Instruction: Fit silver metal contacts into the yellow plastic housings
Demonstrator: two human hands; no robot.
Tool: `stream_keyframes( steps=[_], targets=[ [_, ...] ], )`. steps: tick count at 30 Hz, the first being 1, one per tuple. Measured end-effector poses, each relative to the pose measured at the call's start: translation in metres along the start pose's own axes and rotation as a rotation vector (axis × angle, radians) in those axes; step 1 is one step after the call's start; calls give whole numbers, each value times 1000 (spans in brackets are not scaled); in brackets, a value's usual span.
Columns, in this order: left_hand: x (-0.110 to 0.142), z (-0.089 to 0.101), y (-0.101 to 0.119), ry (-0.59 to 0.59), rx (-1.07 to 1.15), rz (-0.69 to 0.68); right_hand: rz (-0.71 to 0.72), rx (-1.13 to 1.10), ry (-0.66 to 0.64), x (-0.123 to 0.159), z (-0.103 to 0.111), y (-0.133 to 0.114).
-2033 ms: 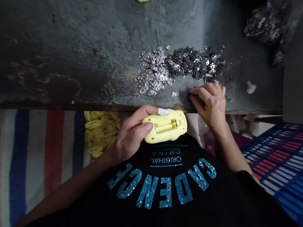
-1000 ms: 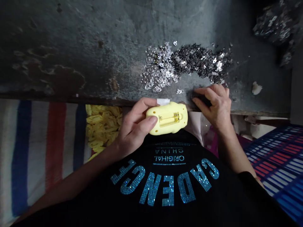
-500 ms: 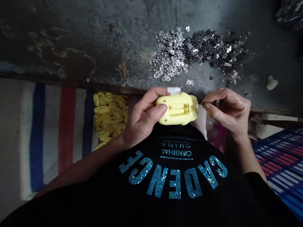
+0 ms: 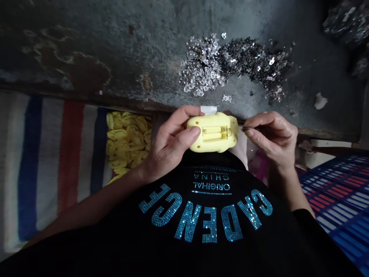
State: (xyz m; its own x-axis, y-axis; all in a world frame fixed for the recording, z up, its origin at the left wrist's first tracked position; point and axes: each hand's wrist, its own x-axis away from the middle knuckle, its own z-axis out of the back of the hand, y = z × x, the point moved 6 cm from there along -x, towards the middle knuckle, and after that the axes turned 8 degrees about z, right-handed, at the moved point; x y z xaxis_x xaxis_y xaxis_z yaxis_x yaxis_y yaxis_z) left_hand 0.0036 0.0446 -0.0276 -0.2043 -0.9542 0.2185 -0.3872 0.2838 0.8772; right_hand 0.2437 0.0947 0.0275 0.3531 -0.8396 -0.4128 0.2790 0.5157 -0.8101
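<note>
Gripping a yellow plastic housing (image 4: 212,132) from its left end, the left hand (image 4: 170,144) closes with the thumb laid along the near side and the fingers curled over the far side; one fingertip wears a white tape wrap (image 4: 208,110). The housing is held level just off the near edge of the workbench (image 4: 115,57), above the person's lap, with its open battery slot facing up. The right hand (image 4: 272,138) sits just beside the housing's right end, wrist bent inward, thumb and forefinger pinched shut on a small metal contact (image 4: 247,128) whose tip points at the housing but stays slightly apart from it.

On the bench, towards its near edge, lies a heap of metal contacts (image 4: 233,63), bright ones to the left and darker ones to the right. Below the edge, a pile of yellow plastic parts (image 4: 127,140) rests on a striped sheet (image 4: 46,161). A blue crate (image 4: 340,200) shows at the right.

The black shirt (image 4: 207,223) reads "CADENCE" in blue studs, with "ORIGINAL" and "CHINA" smaller above it.
</note>
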Motion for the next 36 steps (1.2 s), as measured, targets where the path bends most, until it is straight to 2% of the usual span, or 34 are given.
stream_keyframes(
  steps=[6,10,16,20,24,31,36],
  targets=[
    [2,-8,8,-56,51,-28,38,72,-52,2,0,-14],
    [5,-14,11,-82,-19,-16,114,266,-161,-2,-6,-33],
    [10,-15,16,-20,-160,-113,294,428,-267,-3,-16,-54],
    [10,-12,15,-26,-263,-170,304,485,-298,-4,-19,-59],
    [10,-13,19,-45,-313,-146,267,552,-342,-3,-21,-61],
    [9,-14,21,-2,-313,-152,254,581,-331,1,-22,-63],
    [7,-14,22,-4,-307,-174,291,517,-238,1,-19,-68]
  ],
)
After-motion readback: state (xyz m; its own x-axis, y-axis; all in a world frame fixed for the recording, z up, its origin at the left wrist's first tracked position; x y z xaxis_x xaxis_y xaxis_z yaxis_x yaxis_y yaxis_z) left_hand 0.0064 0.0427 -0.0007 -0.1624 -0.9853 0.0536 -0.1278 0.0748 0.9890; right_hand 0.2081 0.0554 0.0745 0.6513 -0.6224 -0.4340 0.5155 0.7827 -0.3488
